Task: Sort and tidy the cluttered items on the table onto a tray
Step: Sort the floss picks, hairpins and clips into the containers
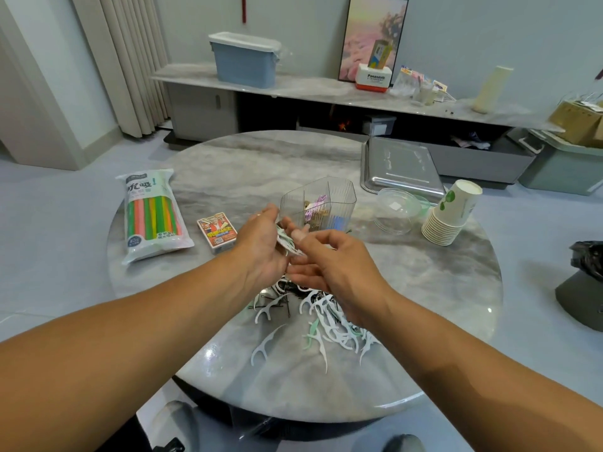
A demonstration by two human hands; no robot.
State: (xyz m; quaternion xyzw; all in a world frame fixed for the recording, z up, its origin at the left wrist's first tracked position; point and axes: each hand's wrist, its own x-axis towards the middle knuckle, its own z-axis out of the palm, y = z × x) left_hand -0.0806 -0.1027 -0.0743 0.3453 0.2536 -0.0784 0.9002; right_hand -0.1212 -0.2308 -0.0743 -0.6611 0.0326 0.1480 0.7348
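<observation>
Left grip: left hand point(261, 246) curled round a bunch of floss picks point(287, 243), raised over the tabletop point(424, 288).
Right grip: right hand point(332, 265) loose, fingers relaxed, holding nothing (fingertips nearly meet the bunch).
Loose picks point(326, 324): scattered beneath both hands.
Organizer point(319, 203): clear, divided, just behind the hands.
Tray point(399, 168): steel, far right edge.
Straws point(153, 213): left side.

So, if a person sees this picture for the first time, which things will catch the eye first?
Most likely the two hands meeting above the middle of the round table: the left hand holds a few floss picks, and the right hand reaches toward them. Just below them, a pile of floss picks lies scattered on the table. At the left edge, the bright pack of straws stands out too.
</observation>
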